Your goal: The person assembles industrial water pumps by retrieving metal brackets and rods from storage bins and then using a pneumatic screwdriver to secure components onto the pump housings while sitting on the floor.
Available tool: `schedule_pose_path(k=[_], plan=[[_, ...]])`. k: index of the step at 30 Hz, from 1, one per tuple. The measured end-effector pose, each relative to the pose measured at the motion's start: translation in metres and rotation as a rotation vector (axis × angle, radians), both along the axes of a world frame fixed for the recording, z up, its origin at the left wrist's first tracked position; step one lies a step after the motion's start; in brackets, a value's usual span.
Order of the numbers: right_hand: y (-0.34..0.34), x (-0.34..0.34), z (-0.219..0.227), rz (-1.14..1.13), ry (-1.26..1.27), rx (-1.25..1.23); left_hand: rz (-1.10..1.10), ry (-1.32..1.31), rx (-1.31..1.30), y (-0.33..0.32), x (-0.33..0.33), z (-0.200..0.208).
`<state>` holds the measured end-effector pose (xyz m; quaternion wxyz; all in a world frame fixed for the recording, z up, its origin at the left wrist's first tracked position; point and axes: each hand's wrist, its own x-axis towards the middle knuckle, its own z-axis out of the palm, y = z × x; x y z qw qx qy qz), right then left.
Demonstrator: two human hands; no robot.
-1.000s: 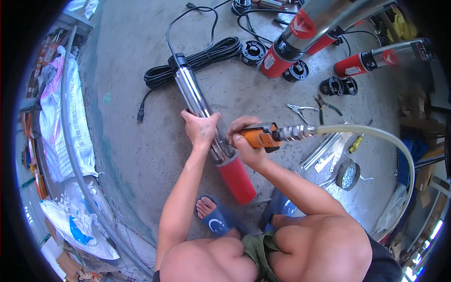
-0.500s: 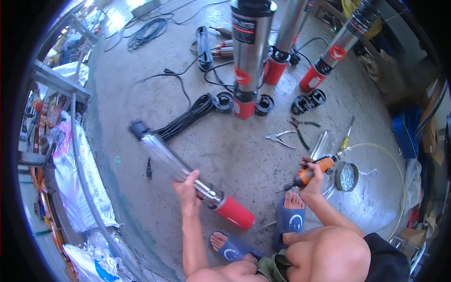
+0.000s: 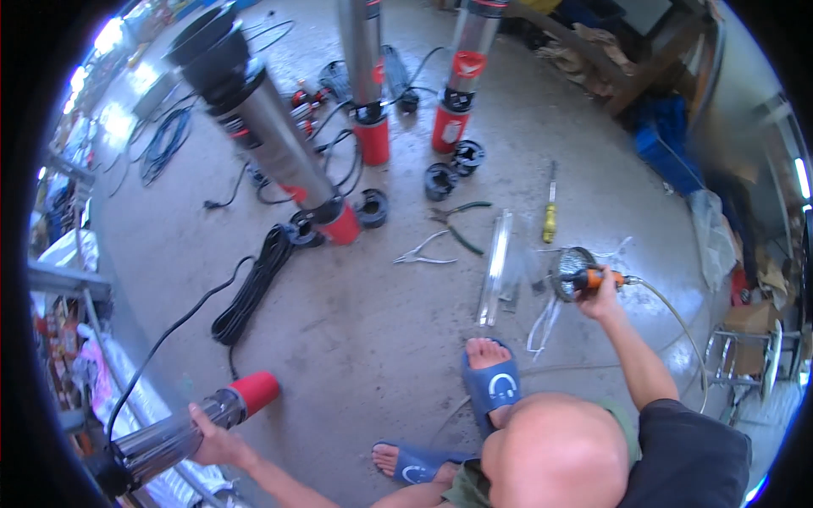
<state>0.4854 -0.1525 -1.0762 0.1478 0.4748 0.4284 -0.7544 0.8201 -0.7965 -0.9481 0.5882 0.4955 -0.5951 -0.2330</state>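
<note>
Standing tubes (image 3: 282, 140) bear red labels (image 3: 468, 63) while left hand (image 3: 214, 440) grips steel cylinder (image 3: 163, 440), right hand (image 3: 603, 299) orange driver (image 3: 596, 279).

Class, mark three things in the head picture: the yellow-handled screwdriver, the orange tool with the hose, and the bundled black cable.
Yellow-handled screwdriver (image 3: 550, 222): head view, on the handle.
Orange tool (image 3: 596, 278): head view, on its orange body.
Bundled black cable (image 3: 253, 288): head view, mid-bundle.

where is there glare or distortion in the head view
Head view: glare whitens the floor toward the upper left; head view: bright streaks on the steel tube in the left hand; head view: black corners, with straight edges bowing near the rim.
</note>
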Motion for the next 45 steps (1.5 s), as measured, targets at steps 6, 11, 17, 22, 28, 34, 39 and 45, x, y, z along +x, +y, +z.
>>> schedule_pose_path(k=[6, 11, 17, 22, 28, 34, 39, 45], plan=[[-0.006, -0.032, -0.006, 0.045, -0.204, -0.161, 0.068, 0.022, -0.072, -0.018, 0.021, -0.010], [0.014, -0.028, -0.026, 0.150, -0.321, -0.211, -0.053, -0.041, -0.309, -0.017, 0.020, -0.022], [0.055, -0.050, -0.045, 0.204, -0.442, -0.169, -0.134, 0.002, -0.144, 0.001, 0.022, -0.016], [0.013, -0.032, -0.006, 0.430, -0.365, 0.200, 0.215, -0.568, -0.485, 0.044, 0.022, -0.020], [-0.161, 0.007, 0.108, 1.440, 0.709, 1.091, -0.842, -0.821, -0.481, 0.022, -0.139, -0.082], [-0.418, -0.026, 0.186, 1.193, 1.500, 0.597, -0.848, -1.391, -0.654, -0.097, -0.190, -0.161], [-0.482, -0.055, 0.189, 1.007, 1.591, 0.631, -0.053, -1.543, -0.262, -0.148, -0.174, -0.186], [-0.516, -0.074, 0.170, 0.970, 1.612, 0.225, -0.753, -0.680, 0.835, -0.067, -0.278, -0.194]])
